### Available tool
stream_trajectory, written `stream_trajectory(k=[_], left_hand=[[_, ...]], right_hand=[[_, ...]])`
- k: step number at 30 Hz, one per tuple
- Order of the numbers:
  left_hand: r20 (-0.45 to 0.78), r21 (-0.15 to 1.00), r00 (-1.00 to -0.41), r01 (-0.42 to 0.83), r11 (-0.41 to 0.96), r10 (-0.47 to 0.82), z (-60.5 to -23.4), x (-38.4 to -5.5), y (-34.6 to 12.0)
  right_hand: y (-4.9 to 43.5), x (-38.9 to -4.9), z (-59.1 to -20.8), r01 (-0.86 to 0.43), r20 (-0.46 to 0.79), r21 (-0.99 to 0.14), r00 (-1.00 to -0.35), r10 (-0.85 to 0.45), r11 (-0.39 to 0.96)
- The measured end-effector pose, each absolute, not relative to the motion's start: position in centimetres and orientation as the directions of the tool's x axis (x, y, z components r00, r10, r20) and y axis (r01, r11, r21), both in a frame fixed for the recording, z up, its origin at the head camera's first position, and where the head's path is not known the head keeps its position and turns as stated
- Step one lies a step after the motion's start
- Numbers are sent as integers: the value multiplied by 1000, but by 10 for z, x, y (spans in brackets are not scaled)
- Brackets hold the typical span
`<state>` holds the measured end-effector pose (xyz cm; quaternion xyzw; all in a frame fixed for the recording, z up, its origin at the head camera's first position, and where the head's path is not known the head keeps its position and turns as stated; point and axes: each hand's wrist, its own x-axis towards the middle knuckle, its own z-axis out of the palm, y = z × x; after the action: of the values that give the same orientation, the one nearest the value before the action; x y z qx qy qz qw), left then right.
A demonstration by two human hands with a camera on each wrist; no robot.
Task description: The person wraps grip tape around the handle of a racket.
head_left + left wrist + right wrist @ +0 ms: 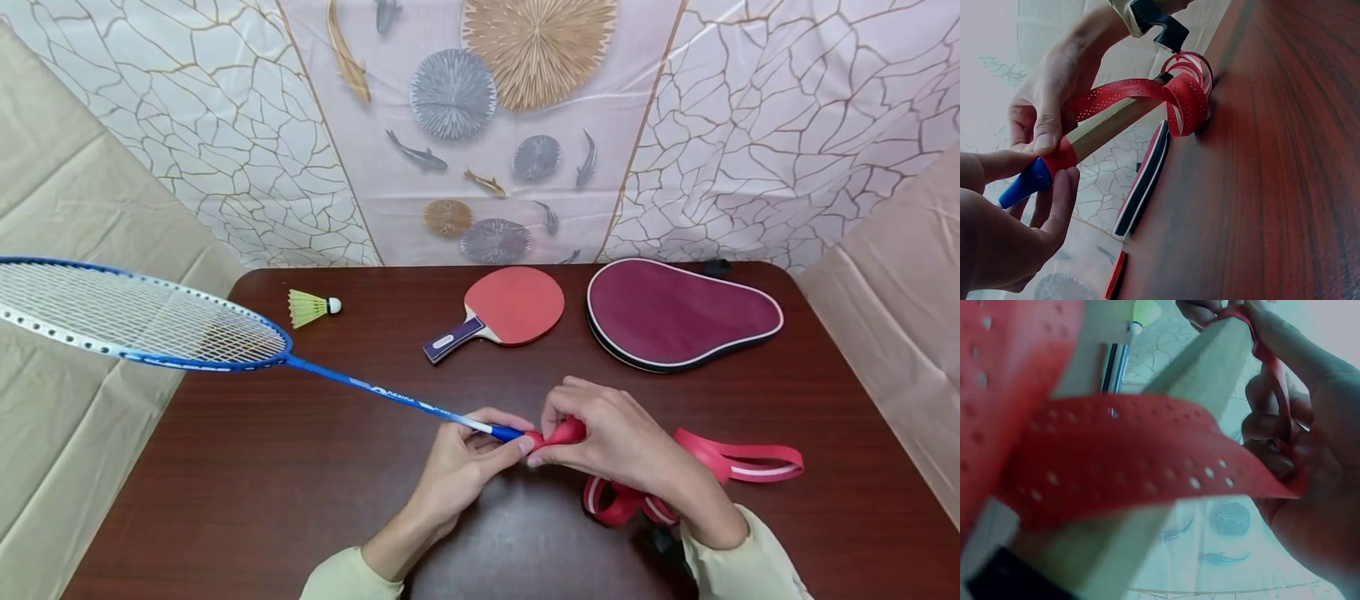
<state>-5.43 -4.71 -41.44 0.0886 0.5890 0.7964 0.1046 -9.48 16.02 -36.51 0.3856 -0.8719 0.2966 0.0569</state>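
Observation:
A blue and white badminton racket [352,381] is held with its strung head up to the left. The left hand [463,462] grips it at the blue cone [1025,182], thumb and fingers around the top of the handle. Past the cone, the handle [1113,125] is bare pale wood. Red perforated grip tape [1122,450] makes a short band beside the cone, where the right hand [611,433] pinches it with thumb and fingers. The strip also runs through the right hand's curled fingers in the right wrist view. Its loose end hangs in loops near the right wrist.
A yellow shuttlecock [307,308] lies at the table's back left. A red table tennis paddle [516,304] lies at the back middle, beside a maroon paddle case [682,312]. Patterned cloth [495,200] hangs behind the dark wooden table [247,467].

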Motion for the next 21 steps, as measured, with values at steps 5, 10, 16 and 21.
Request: stream_trajectory(k=[5,10,16,21], left_hand=[[48,950,-955,-47,-309,294,-415,-53,-46],[66,953,-949,-33,-302,310,-416,-51,-43],[119,954,-950,29,-300,288,-417,-52,-43],[137,950,-942,36,-311,308,-416,-50,-42]], right_hand=[[165,-95,-363,-720,298,-425,-684,-666,549],[168,-97,-362,-730,282,-566,-607,-743,383],[175,-97,-362,-621,244,-763,-535,-809,180],[182,-98,-360,-450,154,-885,-522,-839,118]])
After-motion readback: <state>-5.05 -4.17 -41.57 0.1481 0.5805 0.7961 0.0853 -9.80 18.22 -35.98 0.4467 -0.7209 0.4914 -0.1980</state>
